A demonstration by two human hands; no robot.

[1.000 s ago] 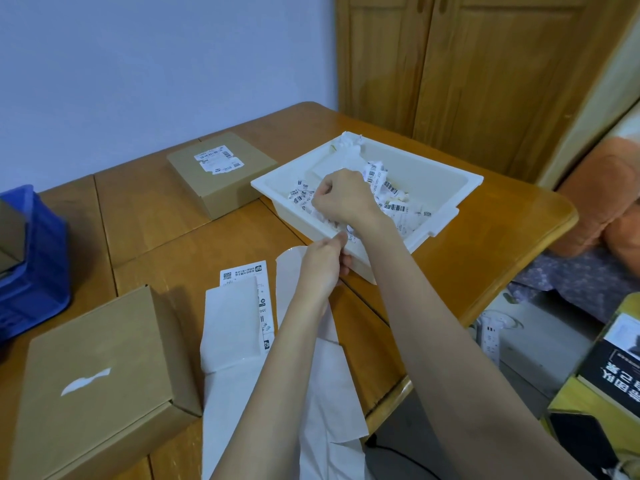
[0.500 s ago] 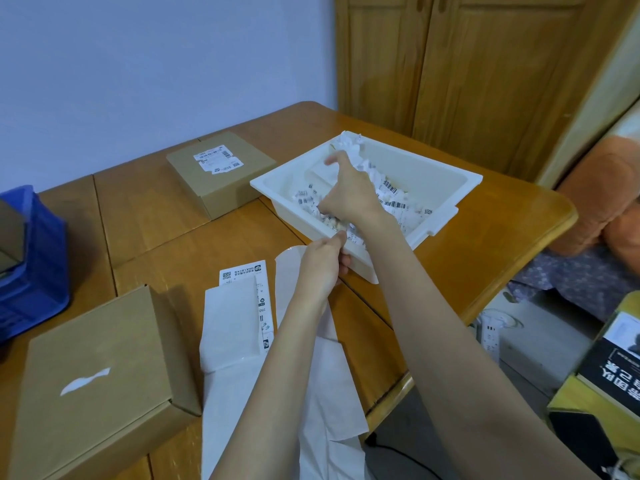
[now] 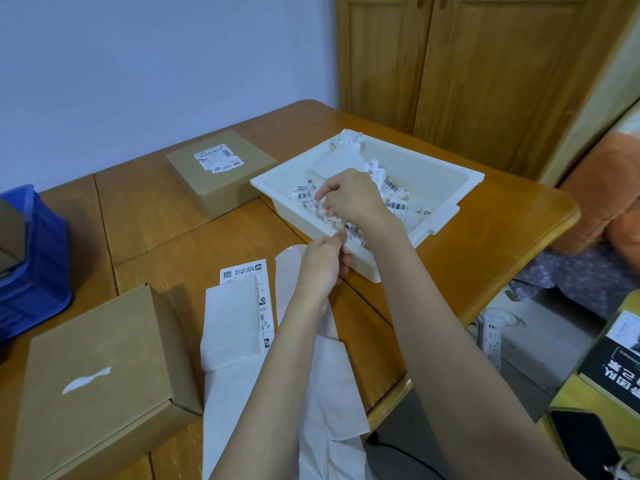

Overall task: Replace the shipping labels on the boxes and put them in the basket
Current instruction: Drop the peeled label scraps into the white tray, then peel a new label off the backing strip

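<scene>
A white tray [image 3: 446, 188] holds several torn label scraps [image 3: 394, 199]. My right hand [image 3: 349, 199] is over the tray, its fingers curled down and pinching at the scraps. My left hand [image 3: 322, 261] grips the tray's near rim. A cardboard box [image 3: 114, 341] at the near left bears only a white label remnant [image 3: 86, 379]. A second box [image 3: 221, 188] at the back carries a printed label [image 3: 216, 161]. A fresh label sheet [image 3: 259, 271] lies partly under white backing paper [image 3: 232, 323]. The blue basket [image 3: 38, 271] stands at the far left with a box inside [image 3: 10, 230].
More backing paper [image 3: 332, 375] hangs over the wooden table's front edge [image 3: 512, 271]. Wooden cabinet doors [image 3: 485, 81] stand behind. A power strip [image 3: 491, 337], a book [image 3: 613, 362] and an orange cushion [image 3: 599, 195] are to the right, off the table.
My right hand reached deeper into the tray, then drew back towards the near side with its fingers curled. My left hand stayed on the rim.
</scene>
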